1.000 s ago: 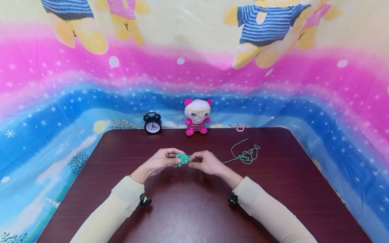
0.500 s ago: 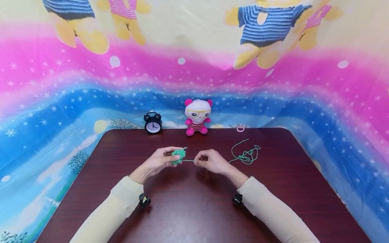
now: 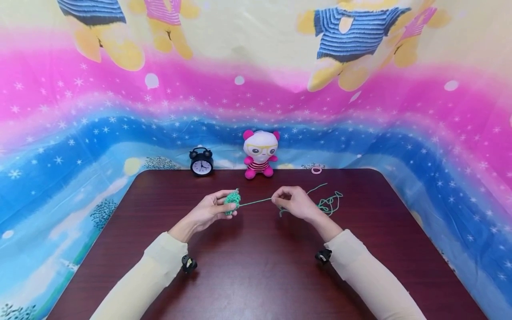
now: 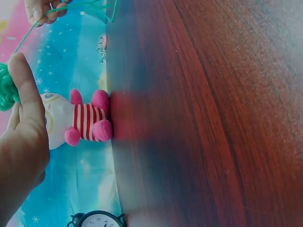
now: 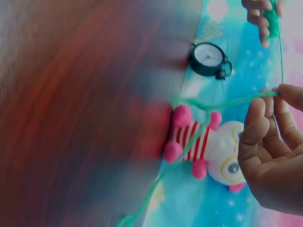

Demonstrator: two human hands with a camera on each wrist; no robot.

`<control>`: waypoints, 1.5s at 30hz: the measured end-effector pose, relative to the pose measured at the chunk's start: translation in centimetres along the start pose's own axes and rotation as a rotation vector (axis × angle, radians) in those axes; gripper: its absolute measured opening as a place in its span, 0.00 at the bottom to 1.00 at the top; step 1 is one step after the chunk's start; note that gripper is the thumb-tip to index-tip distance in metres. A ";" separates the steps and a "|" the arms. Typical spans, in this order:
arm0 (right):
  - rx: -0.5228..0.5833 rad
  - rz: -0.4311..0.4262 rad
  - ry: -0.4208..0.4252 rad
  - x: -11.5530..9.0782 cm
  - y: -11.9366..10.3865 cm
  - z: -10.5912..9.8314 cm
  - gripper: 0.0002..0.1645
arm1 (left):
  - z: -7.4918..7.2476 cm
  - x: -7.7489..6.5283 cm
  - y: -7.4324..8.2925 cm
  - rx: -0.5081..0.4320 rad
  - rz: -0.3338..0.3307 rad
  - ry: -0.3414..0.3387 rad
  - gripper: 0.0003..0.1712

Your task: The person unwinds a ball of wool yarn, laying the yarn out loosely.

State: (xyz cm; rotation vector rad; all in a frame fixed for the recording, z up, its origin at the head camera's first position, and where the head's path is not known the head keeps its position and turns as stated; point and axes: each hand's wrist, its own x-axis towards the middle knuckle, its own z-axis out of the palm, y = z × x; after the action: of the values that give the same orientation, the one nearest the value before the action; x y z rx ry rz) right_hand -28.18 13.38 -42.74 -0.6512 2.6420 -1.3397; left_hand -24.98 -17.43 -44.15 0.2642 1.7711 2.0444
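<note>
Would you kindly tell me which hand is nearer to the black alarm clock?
Left. The left hand is in front of the alarm clock, not touching it; the right hand is farther off, toward the right.

green yarn [image 3: 233, 198], pink-and-white toy [image 3: 261, 154] with red-and-white striped torso [image 4: 88, 122], black clock [image 3: 201, 162], reddish-brown table [image 3: 248, 280]

Little lumpy green yarn ball [image 3: 233, 198] mid-frame, strand [image 3: 256, 202] running pretty straight off its right, loopy loose tangle [image 3: 329, 205] right of center.
</note>
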 end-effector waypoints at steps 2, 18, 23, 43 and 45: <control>0.008 0.010 0.020 0.0 0.1 -0.6 0.05 | 0.0 0.0 0.0 0.013 -0.008 -0.012 0.35; 0.032 0.057 0.136 -0.1 1.2 -3.1 0.07 | -0.9 -0.3 -0.3 0.119 0.040 -0.205 0.34; 0.043 0.072 0.148 -0.2 1.9 -3.5 0.08 | -0.9 -0.4 -0.4 0.111 0.066 -0.203 0.29; 0.042 0.184 0.280 -1.3 3.1 -7.3 0.14 | -1.4 -0.6 -0.3 0.062 0.014 -0.048 0.33; 0.056 0.197 0.288 -1.4 3.4 -7.6 0.15 | -1.4 -0.7 -0.2 0.061 0.006 -0.059 0.32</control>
State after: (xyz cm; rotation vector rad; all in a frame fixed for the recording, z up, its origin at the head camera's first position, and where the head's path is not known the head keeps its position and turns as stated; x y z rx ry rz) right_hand -30.16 21.35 -40.98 -0.1948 2.7808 -1.5426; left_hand -24.91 -18.92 -44.50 0.3451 1.8012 1.9679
